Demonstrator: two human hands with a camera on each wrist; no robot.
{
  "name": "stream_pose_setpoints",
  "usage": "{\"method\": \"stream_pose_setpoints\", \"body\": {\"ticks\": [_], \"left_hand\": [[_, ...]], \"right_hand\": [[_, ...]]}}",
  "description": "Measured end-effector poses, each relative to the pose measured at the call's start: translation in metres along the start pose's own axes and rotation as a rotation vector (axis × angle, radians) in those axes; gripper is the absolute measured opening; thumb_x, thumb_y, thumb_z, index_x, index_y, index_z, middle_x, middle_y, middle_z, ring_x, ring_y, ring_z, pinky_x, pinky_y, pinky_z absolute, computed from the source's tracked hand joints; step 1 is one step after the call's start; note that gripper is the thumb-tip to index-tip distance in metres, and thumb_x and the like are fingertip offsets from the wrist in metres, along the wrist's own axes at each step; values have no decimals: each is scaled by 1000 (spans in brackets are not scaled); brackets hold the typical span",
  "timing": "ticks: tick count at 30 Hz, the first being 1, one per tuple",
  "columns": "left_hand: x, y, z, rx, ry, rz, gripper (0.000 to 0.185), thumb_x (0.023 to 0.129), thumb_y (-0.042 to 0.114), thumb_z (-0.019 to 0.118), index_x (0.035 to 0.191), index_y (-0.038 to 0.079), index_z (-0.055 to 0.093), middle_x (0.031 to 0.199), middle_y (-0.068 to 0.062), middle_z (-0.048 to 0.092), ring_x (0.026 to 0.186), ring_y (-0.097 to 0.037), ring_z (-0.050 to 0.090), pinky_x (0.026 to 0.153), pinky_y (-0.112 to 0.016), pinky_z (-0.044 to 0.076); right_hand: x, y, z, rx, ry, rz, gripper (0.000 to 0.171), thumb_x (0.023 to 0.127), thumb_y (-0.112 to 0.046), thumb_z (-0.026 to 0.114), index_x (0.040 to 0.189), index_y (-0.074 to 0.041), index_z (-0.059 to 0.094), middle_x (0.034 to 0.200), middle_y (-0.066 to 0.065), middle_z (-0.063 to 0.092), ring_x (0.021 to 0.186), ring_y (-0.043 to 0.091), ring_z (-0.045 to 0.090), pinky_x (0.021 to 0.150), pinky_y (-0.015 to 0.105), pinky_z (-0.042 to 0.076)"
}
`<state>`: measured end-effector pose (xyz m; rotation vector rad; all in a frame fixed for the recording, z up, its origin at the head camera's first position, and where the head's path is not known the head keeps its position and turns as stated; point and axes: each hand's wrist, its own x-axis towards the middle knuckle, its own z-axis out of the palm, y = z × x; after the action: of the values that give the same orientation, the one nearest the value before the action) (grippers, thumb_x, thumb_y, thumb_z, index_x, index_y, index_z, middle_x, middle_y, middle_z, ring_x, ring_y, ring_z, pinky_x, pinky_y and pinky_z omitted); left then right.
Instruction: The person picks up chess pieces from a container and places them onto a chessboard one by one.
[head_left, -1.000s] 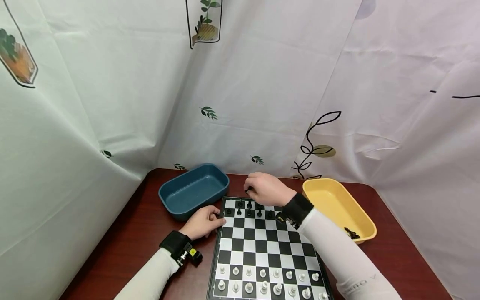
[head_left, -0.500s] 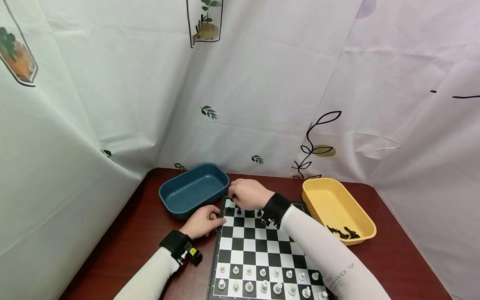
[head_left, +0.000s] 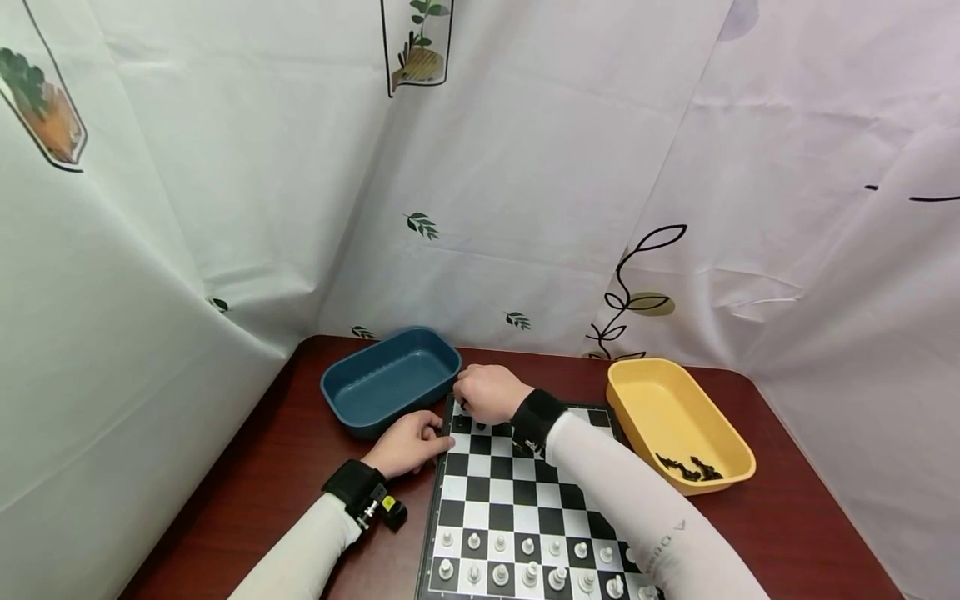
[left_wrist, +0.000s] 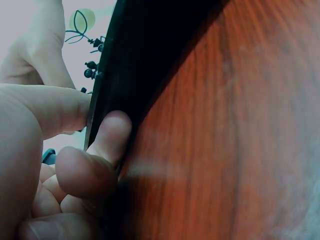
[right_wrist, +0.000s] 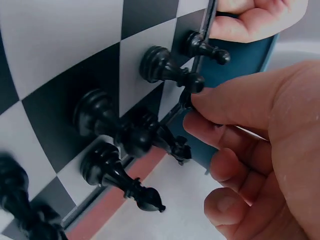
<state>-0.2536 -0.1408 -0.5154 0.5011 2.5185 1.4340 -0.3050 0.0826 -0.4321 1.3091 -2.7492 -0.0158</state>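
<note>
In the head view our right hand (head_left: 491,394) covers most of the black pieces (right_wrist: 97,115). The right wrist view shows its grip pinching a black chess piece (right_wrist: 185,101) at the far left corner of the chessboard (head_left: 501,492). The fingertips hide most of that piece; we cannot tell its type or whether it touches the board. Our left hand (head_left: 408,446) grips the board's left edge, thumb on top.

The board's near edge is cut off, with white pieces (head_left: 530,575) in two rows along it. Our right sleeve (head_left: 630,492) crosses the board's right side. A blue tub (head_left: 390,379) sits just beside the far left corner; a yellow tub (head_left: 671,412), near the far right corner, holds dark items (head_left: 705,468) too small to identify. Table surface (head_left: 285,442) stretches leftward from our left hand to the table's edge.
</note>
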Motion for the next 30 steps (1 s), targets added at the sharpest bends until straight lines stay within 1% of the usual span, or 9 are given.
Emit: {"method": "stream_pose_setpoints", "body": {"ticks": [4, 10, 19, 24, 30], "left_hand": [[0, 0, 0, 6, -6, 8, 44, 103, 30, 81, 129, -1, 66, 69, 0, 65, 44, -13, 53, 47, -31, 47], [1, 0, -1, 11, -4, 10, 42, 103, 31, 81, 128, 0, 67, 68, 0, 64, 44, -13, 53, 47, -30, 47], [1, -2, -1, 3, -8, 9, 43, 103, 30, 80, 129, 0, 67, 68, 0, 64, 44, -13, 53, 46, -32, 47], [1, -2, 0, 6, -12, 6, 42, 103, 31, 80, 128, 0, 67, 67, 0, 64, 44, -13, 53, 47, -31, 47], [1, 0, -1, 0, -10, -8, 43, 103, 31, 81, 128, -1, 66, 69, 0, 65, 44, -12, 52, 47, -30, 47]], "right_hand": [[2, 1, 5, -14, -10, -2, 12, 103, -8, 77, 101, -18, 83, 100, 0, 74, 100, 20, 69, 84, 33, 59], [4, 2, 11, -12, 9, -24, 13, 104, -7, 76, 102, -17, 84, 99, 1, 74, 99, 21, 69, 84, 33, 59], [5, 2, 13, 15, -23, 8, 9, 104, -9, 75, 106, -16, 81, 104, 1, 74, 102, 21, 68, 87, 34, 59], [2, 3, 13, 6, 7, 3, 8, 103, -11, 76, 108, -15, 80, 105, 1, 72, 102, 19, 65, 85, 33, 57], [-3, 6, 2, 38, 53, 12, 7, 102, -9, 77, 106, -15, 79, 104, 1, 70, 99, 19, 62, 83, 34, 56]]}}
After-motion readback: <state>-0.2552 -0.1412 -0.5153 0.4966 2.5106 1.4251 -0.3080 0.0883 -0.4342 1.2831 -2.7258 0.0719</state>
